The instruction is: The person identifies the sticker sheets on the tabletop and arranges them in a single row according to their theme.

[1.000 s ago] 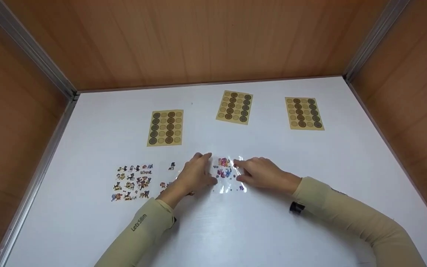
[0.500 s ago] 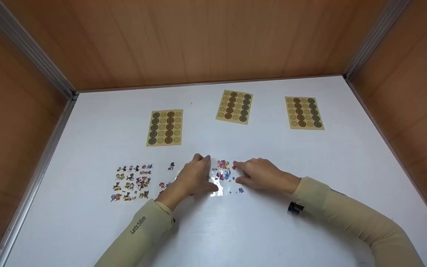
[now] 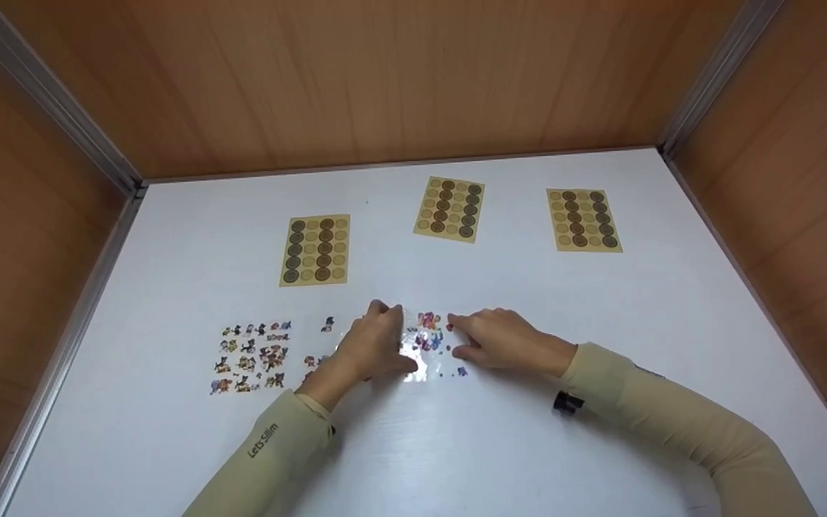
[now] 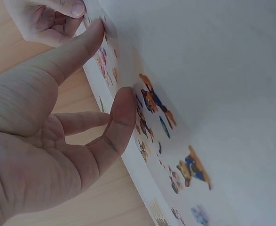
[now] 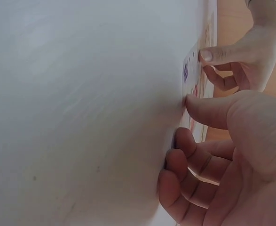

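Note:
A clear sticker sheet with small pink, blue and purple figures lies flat between the two hands. Over its left side spreads the left hand, thumb and fingertips touching down apart; in the left wrist view, the thumb reaches the sheet's surface. On the sheet's right side rests the right hand, its index fingertip near a small red sticker and its thumb lower down. Its other fingers bend against the table in the right wrist view. A second clear sticker sheet is partly hidden under the left hand and wrist.
Farther left lies another sheet of cartoon-animal stickers. Three yellow sheets of round coin prints sit toward the back: left, middle and right. Wooden panels wall in the white table.
The left thumb has slid down toward the near edge of the sheet, and the glare on the sheet has shifted. The right hand keeps nearly the same place.

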`<state>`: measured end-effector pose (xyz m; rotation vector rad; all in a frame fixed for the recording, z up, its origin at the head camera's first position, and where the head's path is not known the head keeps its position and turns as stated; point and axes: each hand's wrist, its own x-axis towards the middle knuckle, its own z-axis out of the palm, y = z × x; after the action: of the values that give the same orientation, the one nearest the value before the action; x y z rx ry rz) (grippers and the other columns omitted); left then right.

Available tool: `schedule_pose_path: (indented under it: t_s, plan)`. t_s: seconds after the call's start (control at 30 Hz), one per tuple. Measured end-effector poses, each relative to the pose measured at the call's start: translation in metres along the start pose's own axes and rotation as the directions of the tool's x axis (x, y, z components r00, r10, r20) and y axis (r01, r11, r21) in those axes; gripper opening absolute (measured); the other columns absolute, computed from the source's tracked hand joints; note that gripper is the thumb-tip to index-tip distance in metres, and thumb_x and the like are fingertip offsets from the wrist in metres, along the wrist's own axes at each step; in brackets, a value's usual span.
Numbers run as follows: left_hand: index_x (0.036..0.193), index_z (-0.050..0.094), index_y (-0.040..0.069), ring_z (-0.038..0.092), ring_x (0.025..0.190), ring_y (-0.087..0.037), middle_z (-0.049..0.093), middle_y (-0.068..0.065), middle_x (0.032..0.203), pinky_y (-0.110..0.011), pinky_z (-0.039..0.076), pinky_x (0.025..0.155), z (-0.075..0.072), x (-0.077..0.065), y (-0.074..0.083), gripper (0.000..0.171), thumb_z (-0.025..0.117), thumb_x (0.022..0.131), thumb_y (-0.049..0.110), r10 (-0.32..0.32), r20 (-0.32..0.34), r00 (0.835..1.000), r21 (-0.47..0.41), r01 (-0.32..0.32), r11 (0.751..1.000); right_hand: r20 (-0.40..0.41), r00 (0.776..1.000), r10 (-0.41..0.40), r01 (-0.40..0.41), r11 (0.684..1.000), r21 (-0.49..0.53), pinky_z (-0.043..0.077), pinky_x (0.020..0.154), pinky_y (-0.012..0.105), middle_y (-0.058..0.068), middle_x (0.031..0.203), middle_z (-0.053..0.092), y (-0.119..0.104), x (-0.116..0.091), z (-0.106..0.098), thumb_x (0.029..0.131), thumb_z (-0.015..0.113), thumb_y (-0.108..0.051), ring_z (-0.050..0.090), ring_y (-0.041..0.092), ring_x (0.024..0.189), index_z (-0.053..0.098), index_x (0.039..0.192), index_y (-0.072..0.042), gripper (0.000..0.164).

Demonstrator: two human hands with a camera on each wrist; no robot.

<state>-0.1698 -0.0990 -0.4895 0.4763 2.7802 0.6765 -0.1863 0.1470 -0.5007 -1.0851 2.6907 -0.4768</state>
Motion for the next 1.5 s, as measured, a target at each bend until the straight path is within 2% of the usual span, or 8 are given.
schedule_pose_path:
  t_s: [0.2, 0.47, 0.7, 0.87, 1.03, 1.13, 1.3, 1.5]
  plan:
    - [0.104, 0.062, 0.003, 0.062, 0.084, -0.035, 0.054, -0.023, 0.121, -0.044, 0.059, 0.074, 0.0, -0.005, -0.002, 0.057, 0.096, 0.066, 0.028, 0.003, -0.001, 1.0, -0.02, -0.003, 1.0, 0.025, 1.0, -0.019, 0.02, 1.0, -0.01, 0.052, 0.06, 0.031, -0.006, 0.067, 0.055, -0.001, 0.003, -0.001, 0.094, 0.072, -0.033, 0.05, 0.009, 0.057, 0.056, 0.14, 0.003, 0.06]
    - [0.109, 0.062, 0.001, 0.063, 0.084, -0.037, 0.054, -0.023, 0.119, -0.046, 0.059, 0.075, 0.0, -0.004, 0.0, 0.06, 0.096, 0.067, 0.026, 0.04, -0.009, 0.999, -0.014, -0.04, 0.999, 0.036, 0.999, -0.013, 0.015, 0.999, -0.043, 0.054, 0.064, 0.036, -0.006, 0.066, 0.054, -0.003, 0.001, -0.004, 0.095, 0.073, -0.032, 0.051, 0.011, 0.06, 0.058, 0.138, 0.002, 0.057]
    - [0.11, 0.063, 0.001, 0.061, 0.086, -0.032, 0.053, -0.021, 0.121, -0.042, 0.058, 0.078, 0.0, -0.002, 0.003, 0.058, 0.095, 0.068, 0.024, 0.022, 0.027, 0.999, -0.024, -0.021, 0.999, 0.046, 0.999, -0.01, 0.012, 0.999, -0.049, 0.055, 0.063, 0.035, -0.001, 0.075, 0.063, -0.004, 0.002, -0.007, 0.094, 0.074, -0.031, 0.055, 0.012, 0.063, 0.062, 0.132, 0.001, 0.052]
    - [0.116, 0.064, 0.001, 0.061, 0.089, -0.032, 0.054, -0.02, 0.121, -0.042, 0.057, 0.081, -0.002, -0.001, 0.004, 0.061, 0.095, 0.068, 0.023, 0.017, 0.032, 0.999, -0.042, -0.016, 0.999, 0.044, 0.999, -0.01, 0.013, 0.998, -0.062, 0.054, 0.062, 0.035, 0.001, 0.076, 0.064, -0.005, 0.004, -0.009, 0.092, 0.076, -0.029, 0.055, 0.013, 0.064, 0.065, 0.128, 0.0, 0.047]
    - [0.114, 0.065, 0.001, 0.061, 0.089, -0.032, 0.054, -0.021, 0.119, -0.043, 0.057, 0.081, -0.004, -0.002, 0.003, 0.058, 0.095, 0.069, 0.022, 0.025, 0.034, 0.999, -0.041, -0.024, 0.999, 0.045, 0.999, -0.019, 0.022, 0.997, -0.074, 0.05, 0.057, 0.031, -0.002, 0.07, 0.059, -0.005, 0.005, -0.009, 0.091, 0.077, -0.029, 0.051, 0.011, 0.06, 0.065, 0.127, 0.0, 0.048]
    - [0.121, 0.064, 0.0, 0.062, 0.095, -0.035, 0.054, -0.022, 0.123, -0.046, 0.057, 0.086, -0.005, -0.003, 0.002, 0.063, 0.094, 0.07, 0.022, 0.012, 0.038, 0.999, -0.058, -0.01, 0.998, 0.05, 0.999, -0.01, 0.013, 0.998, -0.054, 0.048, 0.055, 0.03, -0.006, 0.063, 0.053, -0.006, 0.005, -0.01, 0.092, 0.076, -0.03, 0.047, 0.009, 0.055, 0.062, 0.133, 0.001, 0.054]
    - [0.143, 0.053, -0.002, 0.061, 0.111, -0.041, 0.051, -0.024, 0.133, -0.05, 0.053, 0.098, -0.007, -0.005, 0.003, 0.086, 0.094, 0.072, 0.023, -0.016, 0.039, 0.999, -0.084, 0.019, 0.996, 0.033, 0.999, -0.015, 0.016, 0.999, -0.031, 0.046, 0.051, 0.029, -0.009, 0.057, 0.047, -0.007, 0.005, -0.012, 0.092, 0.076, -0.031, 0.042, 0.007, 0.05, 0.062, 0.134, 0.001, 0.054]
    - [0.144, 0.052, -0.004, 0.062, 0.109, -0.04, 0.053, -0.024, 0.132, -0.048, 0.053, 0.099, -0.014, -0.004, 0.002, 0.087, 0.094, 0.072, 0.022, 0.023, 0.019, 1.0, -0.076, -0.021, 0.997, 0.012, 0.999, -0.039, 0.04, 0.997, -0.067, 0.048, 0.054, 0.031, -0.009, 0.06, 0.049, -0.007, 0.007, -0.017, 0.093, 0.075, -0.031, 0.044, 0.008, 0.054, 0.067, 0.125, -0.003, 0.044]
